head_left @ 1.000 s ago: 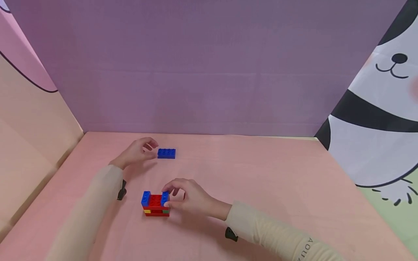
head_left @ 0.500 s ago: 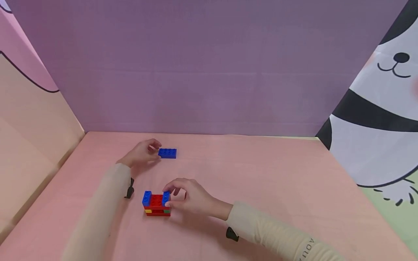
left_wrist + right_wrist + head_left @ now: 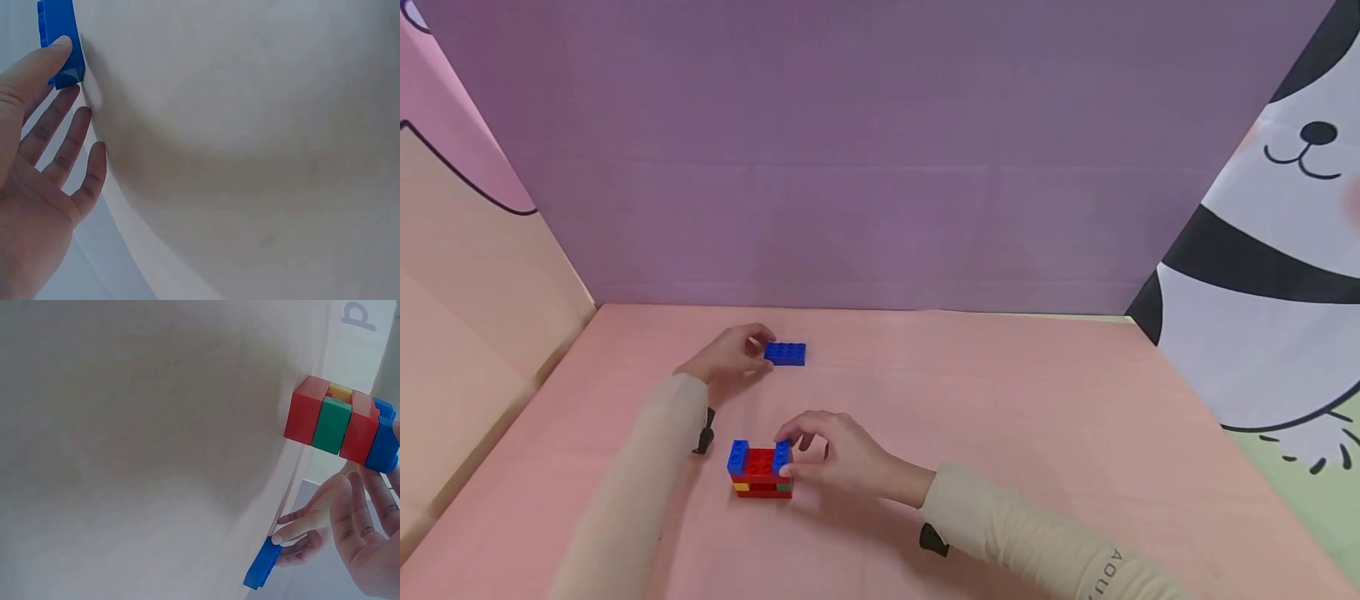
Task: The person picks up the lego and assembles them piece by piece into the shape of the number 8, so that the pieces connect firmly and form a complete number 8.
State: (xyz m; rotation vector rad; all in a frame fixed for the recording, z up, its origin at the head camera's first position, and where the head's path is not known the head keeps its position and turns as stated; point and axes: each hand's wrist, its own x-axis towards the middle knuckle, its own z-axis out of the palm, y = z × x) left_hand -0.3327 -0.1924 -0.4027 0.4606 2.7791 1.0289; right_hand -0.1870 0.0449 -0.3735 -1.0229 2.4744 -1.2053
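Observation:
Toward the back left of the table, my left hand pinches the left end of a flat blue toy brick, thumb on its near side. In the left wrist view the thumb lies on the brick's side and the other fingers spread apart. Closer to me stands a small brick stack: red layers with a yellow and a green brick between them, and a blue brick on each top end. My right hand pinches the right-hand blue brick on top between thumb and index finger.
A pink cloth covers the table. Behind it rises a purple wall, with a beige and pink panel on the left and a panda print on the right. Each wrist carries a small black camera.
My left hand has moved slightly right, from beside the flat blue brick onto its left end. The right hand stays at the stack.

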